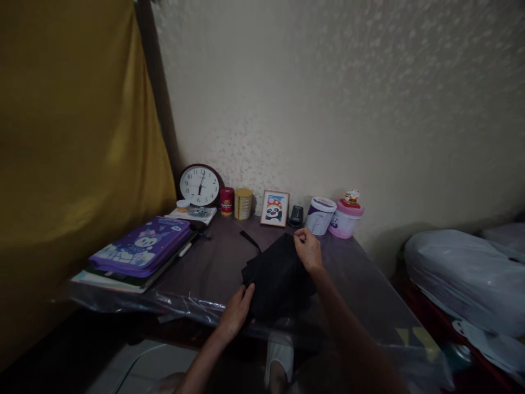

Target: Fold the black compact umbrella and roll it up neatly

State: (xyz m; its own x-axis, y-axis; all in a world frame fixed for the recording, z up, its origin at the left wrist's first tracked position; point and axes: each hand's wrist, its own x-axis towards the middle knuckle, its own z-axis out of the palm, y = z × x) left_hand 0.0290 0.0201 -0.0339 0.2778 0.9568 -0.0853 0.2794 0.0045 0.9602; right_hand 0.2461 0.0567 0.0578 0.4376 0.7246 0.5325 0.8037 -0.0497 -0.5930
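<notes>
A black folding umbrella, its loose cloth lying in layered folds, is between my hands over the front part of the table. A thin black strap sticks out from its far left side. My left hand grips the near left edge, thumb on top and the other fingers partly hidden at the cloth. With thumb and fingertips, my right hand pinches the far right corner of the cloth. The umbrella's near end is dark and hard to make out.
Plastic film covers the table. On the left lies a purple case on books, beside a white pen. Along the wall stand a clock, a red can, a yellow tin, a panda picture and two tubs.
</notes>
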